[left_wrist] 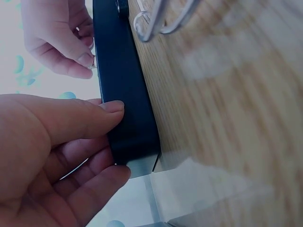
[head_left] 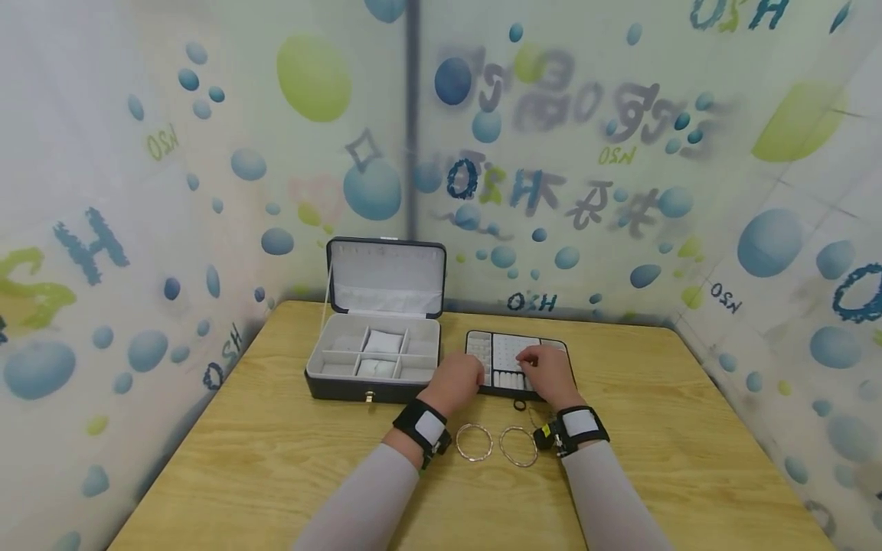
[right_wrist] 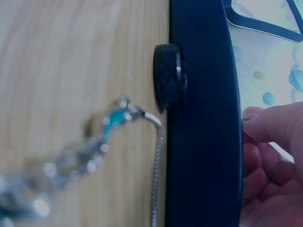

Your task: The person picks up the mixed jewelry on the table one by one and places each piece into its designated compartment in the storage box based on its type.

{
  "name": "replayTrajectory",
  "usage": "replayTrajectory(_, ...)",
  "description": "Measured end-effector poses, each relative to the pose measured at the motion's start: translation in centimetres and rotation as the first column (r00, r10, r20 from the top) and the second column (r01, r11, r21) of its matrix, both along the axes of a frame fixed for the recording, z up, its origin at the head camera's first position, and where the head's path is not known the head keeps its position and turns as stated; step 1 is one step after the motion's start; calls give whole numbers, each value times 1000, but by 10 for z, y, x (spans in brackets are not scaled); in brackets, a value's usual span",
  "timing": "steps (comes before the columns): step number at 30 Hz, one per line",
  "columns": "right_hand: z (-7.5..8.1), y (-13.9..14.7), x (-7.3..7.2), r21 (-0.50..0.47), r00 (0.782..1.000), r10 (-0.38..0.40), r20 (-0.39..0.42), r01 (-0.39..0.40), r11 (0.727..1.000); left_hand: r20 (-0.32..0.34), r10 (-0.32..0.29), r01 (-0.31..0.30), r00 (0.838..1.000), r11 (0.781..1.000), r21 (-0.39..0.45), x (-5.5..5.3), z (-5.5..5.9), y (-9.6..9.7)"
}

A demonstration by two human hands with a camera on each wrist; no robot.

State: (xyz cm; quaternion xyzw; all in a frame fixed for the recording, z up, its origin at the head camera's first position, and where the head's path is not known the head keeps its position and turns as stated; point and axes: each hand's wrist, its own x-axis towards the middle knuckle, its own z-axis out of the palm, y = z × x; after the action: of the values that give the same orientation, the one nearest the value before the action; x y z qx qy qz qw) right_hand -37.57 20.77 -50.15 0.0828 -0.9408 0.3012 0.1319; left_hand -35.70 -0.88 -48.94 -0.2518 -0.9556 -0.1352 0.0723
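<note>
My left hand [head_left: 455, 380] grips the left front corner of a black jewelry tray [left_wrist: 130, 99], its thumb against the front side and its fingers round the end. Over the tray's white stud pad [head_left: 506, 349], my right hand [head_left: 549, 373] has thumb and fingertips together. A tiny shiny piece [left_wrist: 94, 61] shows at those fingertips in the left wrist view, its kind too small to make out. A dark ring [right_wrist: 165, 78] stands on edge by the tray's front. Beside it lies a silver chain bracelet [right_wrist: 113, 119] with a teal stone.
Two silver bangles, a left one [head_left: 475, 460] and a right one [head_left: 520, 465], lie on the wooden table [head_left: 276, 474] between my forearms. A dark jewelry box [head_left: 338, 387] stands left of the tray, lid [head_left: 387, 275] raised, with white cushions [head_left: 383, 341] in its middle compartments.
</note>
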Motion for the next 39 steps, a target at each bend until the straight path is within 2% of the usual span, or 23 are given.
replayTrajectory(4,0,0,0,19,1000,20,2,-20,1000,22,5,-5,1000,1000,3,-1,-1,0)
replayTrajectory(11,1,-1,-1,53,999,41,8,-41,998,10,13,-13,1000,1000,-3,-1,-1,1)
replayTrajectory(26,1,-3,0,52,997,42,58,-45,998,2,6,-6,1000,1000,-15,1,0,1)
replayTrajectory(39,1,-4,0,45,998,45,43,-47,998,-37,-20,19,999,1000,-19,0,-2,-1)
